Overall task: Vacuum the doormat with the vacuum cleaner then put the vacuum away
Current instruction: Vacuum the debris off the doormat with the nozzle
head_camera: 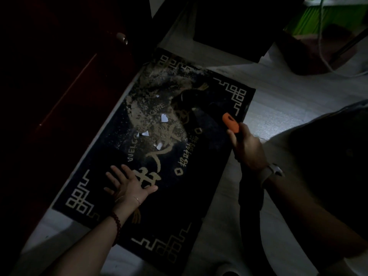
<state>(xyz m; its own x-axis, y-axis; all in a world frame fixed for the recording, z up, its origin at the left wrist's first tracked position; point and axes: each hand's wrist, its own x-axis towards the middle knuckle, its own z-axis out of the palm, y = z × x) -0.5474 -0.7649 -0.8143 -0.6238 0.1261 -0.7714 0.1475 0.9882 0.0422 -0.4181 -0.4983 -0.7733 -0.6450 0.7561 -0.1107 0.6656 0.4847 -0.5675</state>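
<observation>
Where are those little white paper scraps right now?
The white paper scraps lie mid-doormat in the sandy dirt, beyond the flat left hand.

Place: home entryway, dimly lit.
Door: dark red-brown wooden door with round metal knob.
Floor: pale tiled floor.
Mat: black rectangular doormat with gold "WELCOME" lettering and knot-pattern corners, lying beside the door.

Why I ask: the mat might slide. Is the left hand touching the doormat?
Touching. The head view shows the left hand pressed flat, fingers spread, on the doormat.
</observation>
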